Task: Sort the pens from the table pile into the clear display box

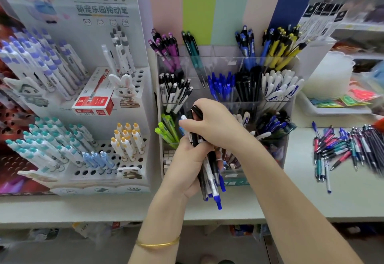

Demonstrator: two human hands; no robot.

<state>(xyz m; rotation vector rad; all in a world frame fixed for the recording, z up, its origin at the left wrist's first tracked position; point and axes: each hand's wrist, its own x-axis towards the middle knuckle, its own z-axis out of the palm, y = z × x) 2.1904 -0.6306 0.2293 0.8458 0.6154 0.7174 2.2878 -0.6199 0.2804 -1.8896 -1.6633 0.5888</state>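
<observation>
My left hand (185,166) grips a bundle of pens (209,178), black, white and blue, held upright in front of the clear display box (228,64). My right hand (214,126) reaches over the bundle's top and pinches a black pen (195,114) there. The box has tiered compartments holding purple, teal, blue, yellow, black, white and green pens. A loose pile of pens (347,147) lies on the table to the right.
A white cardboard stand (143,89) with many capped pens and a red box (93,99) fills the left. A white tray (336,108) with coloured packets sits at the right, behind the pile. The table edge (83,216) runs below my arms.
</observation>
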